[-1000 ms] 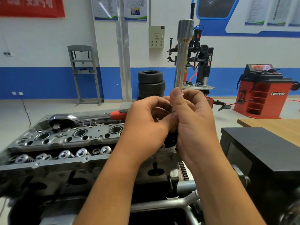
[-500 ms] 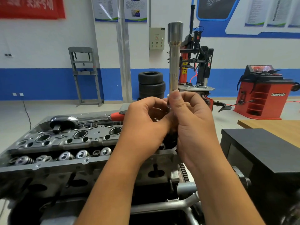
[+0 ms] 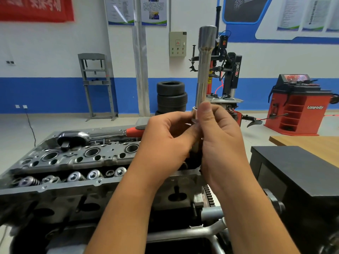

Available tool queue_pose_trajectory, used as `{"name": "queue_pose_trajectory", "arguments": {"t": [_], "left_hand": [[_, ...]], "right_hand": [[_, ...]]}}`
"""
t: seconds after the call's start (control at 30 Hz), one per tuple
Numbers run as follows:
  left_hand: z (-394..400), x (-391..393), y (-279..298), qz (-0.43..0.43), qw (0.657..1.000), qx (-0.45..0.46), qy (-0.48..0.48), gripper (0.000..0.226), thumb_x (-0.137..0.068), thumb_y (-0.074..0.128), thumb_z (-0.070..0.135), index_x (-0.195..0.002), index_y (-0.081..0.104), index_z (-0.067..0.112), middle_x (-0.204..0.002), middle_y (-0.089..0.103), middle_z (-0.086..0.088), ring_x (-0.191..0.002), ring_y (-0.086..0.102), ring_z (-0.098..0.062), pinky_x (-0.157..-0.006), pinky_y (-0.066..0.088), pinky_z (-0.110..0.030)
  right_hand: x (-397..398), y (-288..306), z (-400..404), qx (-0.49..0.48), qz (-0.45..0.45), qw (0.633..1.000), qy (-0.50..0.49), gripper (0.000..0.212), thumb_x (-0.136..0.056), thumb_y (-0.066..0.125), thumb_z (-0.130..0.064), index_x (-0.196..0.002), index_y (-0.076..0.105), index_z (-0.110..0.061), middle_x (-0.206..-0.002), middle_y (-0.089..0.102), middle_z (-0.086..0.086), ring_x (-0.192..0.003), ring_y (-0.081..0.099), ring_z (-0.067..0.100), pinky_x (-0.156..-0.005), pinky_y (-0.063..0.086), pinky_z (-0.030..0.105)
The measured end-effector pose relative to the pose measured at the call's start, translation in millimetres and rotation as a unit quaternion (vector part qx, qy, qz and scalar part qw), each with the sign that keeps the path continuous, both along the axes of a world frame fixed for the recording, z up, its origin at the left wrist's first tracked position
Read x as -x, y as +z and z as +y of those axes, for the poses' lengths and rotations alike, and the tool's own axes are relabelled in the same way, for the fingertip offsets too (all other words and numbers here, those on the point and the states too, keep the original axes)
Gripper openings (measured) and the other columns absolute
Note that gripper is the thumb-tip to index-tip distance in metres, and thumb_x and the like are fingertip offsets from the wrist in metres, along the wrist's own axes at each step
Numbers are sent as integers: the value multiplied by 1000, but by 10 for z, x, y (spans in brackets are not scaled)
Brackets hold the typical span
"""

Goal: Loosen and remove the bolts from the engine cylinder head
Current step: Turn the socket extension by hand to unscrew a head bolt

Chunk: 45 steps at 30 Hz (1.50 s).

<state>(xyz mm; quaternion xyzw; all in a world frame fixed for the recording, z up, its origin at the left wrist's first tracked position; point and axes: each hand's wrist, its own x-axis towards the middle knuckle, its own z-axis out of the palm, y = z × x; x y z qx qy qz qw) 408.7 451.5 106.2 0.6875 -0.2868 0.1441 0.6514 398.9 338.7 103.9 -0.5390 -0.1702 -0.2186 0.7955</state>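
The engine cylinder head [image 3: 77,162] fills the lower left, a long grey casting with round bores along its top face and a row of valve springs [image 3: 80,176] in the trough on its near side. To its right stands a black box [image 3: 297,173], with a wooden tabletop [image 3: 311,145] behind it. Farther back on the workshop floor are a red wheel balancer [image 3: 298,107], a tyre changer [image 3: 229,77], a stack of tyres [image 3: 171,97] and a grey press frame [image 3: 97,85] against the blue-and-white wall. A ratchet wrench [image 3: 95,136] with a red handle lies flat along the far edge of the head. Above the head's right end, both hands meet around a long socket extension [image 3: 204,68], which stands upright with its wider end at the top. The left hand [image 3: 165,142] has its grip curled round the lower part of the tool, thumb against it. The right hand [image 3: 222,140] pinches the shaft just above a silver collar [image 3: 194,114], thumb upright along the metal. The tool's lower end is hidden between the palms, so whether a bolt is on it cannot be told.
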Motion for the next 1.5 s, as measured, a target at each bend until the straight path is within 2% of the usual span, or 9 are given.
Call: {"name": "queue_pose_trajectory", "arguments": {"t": [0.1, 0.27, 0.43, 0.63, 0.87, 1.07, 1.27, 1.4, 1.5], "left_hand": [[8, 6, 8, 11, 1000, -1, -18, 17, -102, 64, 16, -107, 79, 22, -79, 73, -11, -54, 60, -4, -51, 47, -14], [8, -32, -20, -3, 999, -22, 48, 15, -92, 79, 17, -106, 77, 20, -93, 81, 5, -85, 77, -9, -76, 65, -30], [36, -7, -5, 15, 999, -12, -27, 15, -103, 64, 15, -108, 79, 18, -78, 73, -10, -57, 60, -11, -53, 47, -17], [-6, -21, -18, -3, 998, -17, 52, 17, -91, 79, 17, -106, 78, 23, -91, 81, 7, -86, 77, -8, -76, 64, -27], [29, 2, 7, 19, 1000, -11, -16, 18, -104, 62, 20, -107, 79, 21, -76, 69, -11, -56, 57, -8, -51, 46, -17], [8, -22, -14, -5, 999, -17, 49, 15, -94, 76, 17, -108, 78, 23, -92, 81, 6, -85, 77, -8, -75, 64, -26], [16, 10, 13, 16, 1000, 12, -17, 19, -103, 63, 18, -109, 81, 20, -77, 71, -12, -55, 58, -9, -48, 45, -16], [-4, 0, 3, 5, 1000, 13, 18, 11, -96, 72, 17, -102, 79, 24, -79, 77, 11, -60, 67, 1, -55, 48, -11], [3, -33, -20, 3, 999, 3, 47, 15, -87, 82, 23, -101, 78, 21, -89, 81, 5, -81, 78, -9, -72, 61, -28]], "right_hand": [[9, 14, -13, -13, 13, 1000, 13, 47, -89, 56, -51, -90, 66, -5, -76, 65, 10, -57, 63, 23, -44, 53, 36], [-10, -3, -18, 0, -8, 1000, -5, 39, -74, 74, -47, -93, 62, -15, -84, 71, 9, -82, 72, 29, -76, 60, 48], [8, -9, -12, 10, -2, 1000, 12, 40, -89, 61, -48, -93, 68, -10, -72, 62, 10, -49, 57, 23, -42, 50, 32], [-21, -14, -16, 3, -12, 1000, -3, 34, -74, 77, -52, -88, 69, -22, -85, 73, 8, -84, 74, 27, -82, 60, 49], [9, -2, -9, 18, -6, 1000, 13, 39, -92, 60, -47, -90, 71, -9, -75, 64, 12, -53, 59, 23, -43, 50, 33], [-17, -21, -13, 17, -9, 1000, -1, 37, -77, 77, -52, -91, 66, -20, -88, 74, 15, -88, 75, 36, -80, 59, 54], [12, -7, -25, 5, -6, 999, 42, 36, -89, 61, -45, -95, 68, -10, -77, 64, 11, -53, 58, 21, -43, 50, 31], [-22, -6, -29, -13, -7, 999, 37, 28, -83, 67, -48, -86, 75, -21, -84, 72, 6, -82, 72, 25, -71, 61, 43], [-27, -13, -23, -16, -13, 1000, 16, 34, -74, 77, -51, -89, 68, -22, -82, 71, 5, -89, 72, 35, -85, 60, 53]]}}
